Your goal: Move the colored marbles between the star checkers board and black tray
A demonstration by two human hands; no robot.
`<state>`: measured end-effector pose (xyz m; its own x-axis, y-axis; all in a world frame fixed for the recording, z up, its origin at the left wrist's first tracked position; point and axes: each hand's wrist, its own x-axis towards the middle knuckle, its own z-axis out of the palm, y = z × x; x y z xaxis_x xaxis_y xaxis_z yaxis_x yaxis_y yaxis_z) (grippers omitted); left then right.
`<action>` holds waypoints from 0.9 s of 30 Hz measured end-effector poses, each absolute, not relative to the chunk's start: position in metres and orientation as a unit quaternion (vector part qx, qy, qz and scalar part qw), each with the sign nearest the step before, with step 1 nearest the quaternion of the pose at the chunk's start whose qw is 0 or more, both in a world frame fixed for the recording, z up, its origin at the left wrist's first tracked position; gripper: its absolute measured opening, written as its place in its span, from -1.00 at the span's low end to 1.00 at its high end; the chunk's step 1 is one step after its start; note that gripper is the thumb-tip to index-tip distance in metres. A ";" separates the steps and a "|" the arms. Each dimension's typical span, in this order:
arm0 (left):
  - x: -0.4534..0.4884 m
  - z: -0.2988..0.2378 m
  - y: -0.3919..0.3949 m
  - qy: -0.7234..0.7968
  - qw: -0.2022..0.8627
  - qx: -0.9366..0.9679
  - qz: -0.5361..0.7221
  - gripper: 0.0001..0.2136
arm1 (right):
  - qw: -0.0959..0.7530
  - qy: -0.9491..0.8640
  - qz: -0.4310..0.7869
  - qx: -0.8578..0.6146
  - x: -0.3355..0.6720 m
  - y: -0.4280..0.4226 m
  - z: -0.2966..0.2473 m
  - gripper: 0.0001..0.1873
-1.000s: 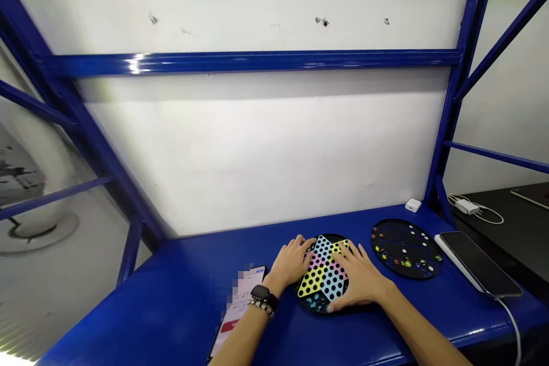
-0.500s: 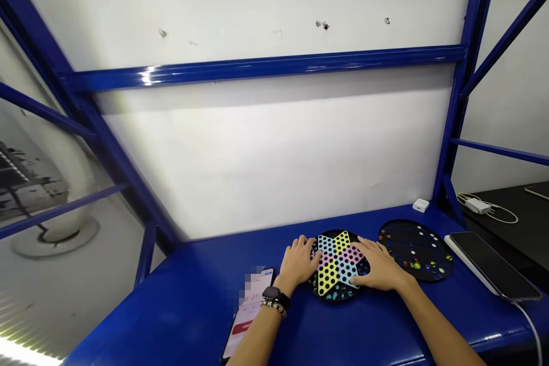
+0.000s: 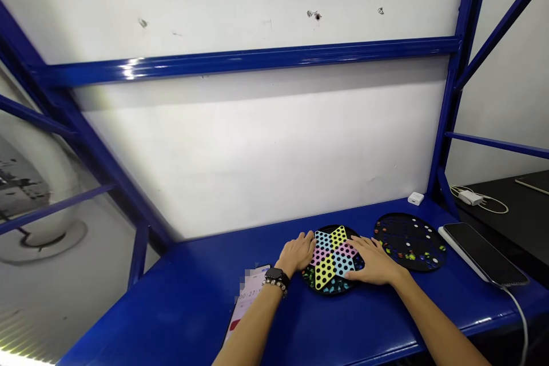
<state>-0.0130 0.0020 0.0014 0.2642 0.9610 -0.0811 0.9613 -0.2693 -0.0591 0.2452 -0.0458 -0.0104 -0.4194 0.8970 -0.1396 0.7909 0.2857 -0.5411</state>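
A round black Chinese checkers board with a pastel star of blue, yellow and pink triangles lies on the blue shelf. My left hand rests on its left edge, fingers spread flat; a black watch and a bead bracelet are on that wrist. Laid over the board's right side is my right hand, fingers stretched out and flat. Neither hand grips anything.
A second round black tray with scattered coloured pegs lies to the right. A phone with a lit screen lies by my left forearm. A dark phone on a white slab, a white charger and blue frame posts stand right.
The star board has turned under my hands: the yellow triangle has gone from front left toward the middle. Both hands shifted slightly along the rim, and the view moved a little.
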 end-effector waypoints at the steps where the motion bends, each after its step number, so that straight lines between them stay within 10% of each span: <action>1: -0.014 0.001 0.002 0.604 0.003 0.796 -0.048 -0.62 | 0.096 -0.796 0.276 -0.530 0.245 -0.046 -0.010 0.07; 27: -0.019 0.009 0.009 0.647 -0.027 0.762 -0.002 -0.53 | 0.175 -0.791 0.251 -0.529 0.243 -0.048 -0.014 -0.11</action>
